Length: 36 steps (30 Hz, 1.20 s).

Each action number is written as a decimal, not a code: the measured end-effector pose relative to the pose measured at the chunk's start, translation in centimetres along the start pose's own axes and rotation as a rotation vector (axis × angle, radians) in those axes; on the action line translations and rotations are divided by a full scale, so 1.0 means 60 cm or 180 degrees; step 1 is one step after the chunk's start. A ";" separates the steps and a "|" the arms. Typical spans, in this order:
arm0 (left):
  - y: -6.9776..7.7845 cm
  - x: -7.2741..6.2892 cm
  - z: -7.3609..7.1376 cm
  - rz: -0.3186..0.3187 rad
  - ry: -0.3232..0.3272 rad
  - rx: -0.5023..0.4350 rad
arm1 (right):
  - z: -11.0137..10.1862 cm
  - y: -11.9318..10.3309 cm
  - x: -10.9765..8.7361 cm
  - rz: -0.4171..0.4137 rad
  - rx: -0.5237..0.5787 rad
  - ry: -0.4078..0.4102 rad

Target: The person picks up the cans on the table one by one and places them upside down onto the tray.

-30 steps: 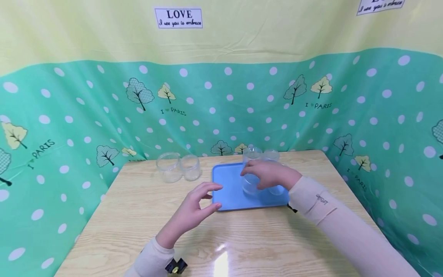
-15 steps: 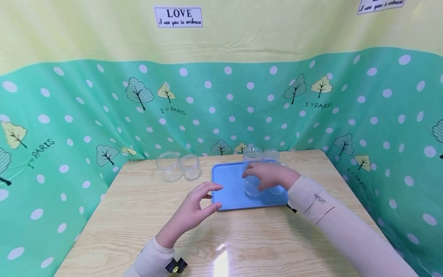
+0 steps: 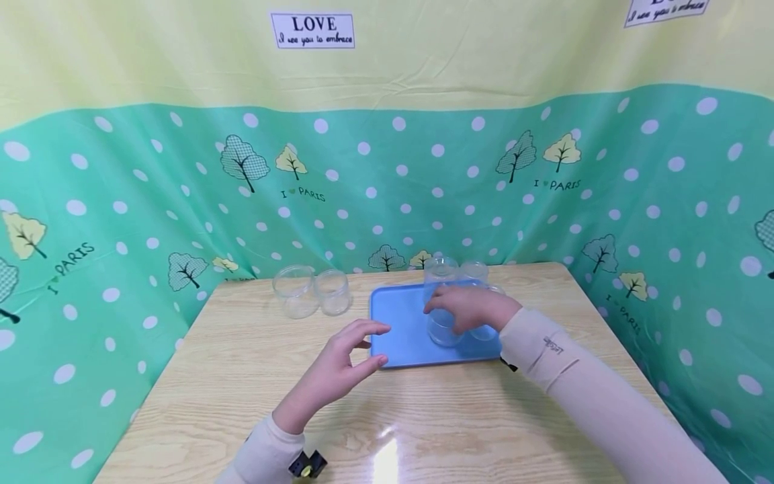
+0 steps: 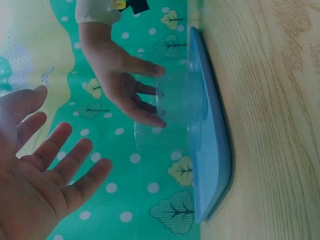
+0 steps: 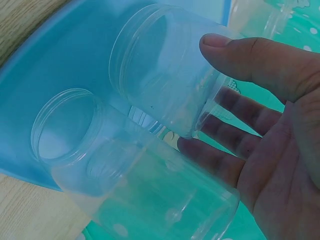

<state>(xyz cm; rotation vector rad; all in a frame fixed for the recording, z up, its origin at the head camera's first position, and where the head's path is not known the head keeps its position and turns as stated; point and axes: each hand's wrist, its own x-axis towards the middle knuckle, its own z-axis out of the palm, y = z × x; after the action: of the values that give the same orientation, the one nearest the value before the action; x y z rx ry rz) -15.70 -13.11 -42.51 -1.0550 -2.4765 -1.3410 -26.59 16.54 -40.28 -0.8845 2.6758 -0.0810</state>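
A clear plastic jar [image 3: 444, 333] stands on the blue tray [image 3: 396, 343], its ringed end against the tray in the right wrist view. My right hand [image 3: 468, 306] holds it from above, thumb on one side and fingers on the other. Right beside it is a taller clear jar [image 5: 150, 175], partly behind the hand in the head view. Another clear jar [image 3: 484, 332] is on the tray to the right, mostly covered by the hand. My left hand [image 3: 338, 359] hovers by the tray's left edge, fingers loosely bent, holding nothing.
Two more clear jars, a wider one [image 3: 296, 296] and a smaller one [image 3: 332, 294], stand side by side on the wooden table [image 3: 242, 376] left of the tray. A small clear jar [image 3: 474, 271] is at the back right. A patterned curtain [image 3: 363, 181] surrounds the table.
My right hand and the jar it holds have shifted slightly to the right and toward me over the tray. The left hand has stayed in place.
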 end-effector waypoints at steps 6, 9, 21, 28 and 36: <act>0.001 0.000 -0.001 0.0044 0.0001 0.0008 | -0.001 -0.002 0.002 0.0051 0.0012 -0.0036; -0.001 -0.001 -0.002 0.0056 -0.0013 0.0009 | -0.003 -0.004 0.002 0.0075 0.0012 -0.0047; 0.000 -0.001 -0.004 0.0063 -0.0046 0.0041 | -0.002 -0.007 0.005 0.0100 0.0024 -0.0080; 0.001 -0.001 -0.005 0.0081 -0.0066 0.0058 | 0.000 -0.008 0.007 0.0019 -0.0014 -0.0079; 0.001 -0.001 -0.004 0.0122 -0.0061 0.0082 | 0.002 -0.008 0.010 0.0055 -0.0019 -0.0100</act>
<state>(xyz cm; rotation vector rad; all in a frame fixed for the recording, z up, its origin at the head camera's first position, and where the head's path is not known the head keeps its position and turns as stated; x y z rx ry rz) -15.65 -13.32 -42.33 -1.1091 -2.4672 -1.2906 -26.72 15.77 -40.51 -0.8573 2.6554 -0.0546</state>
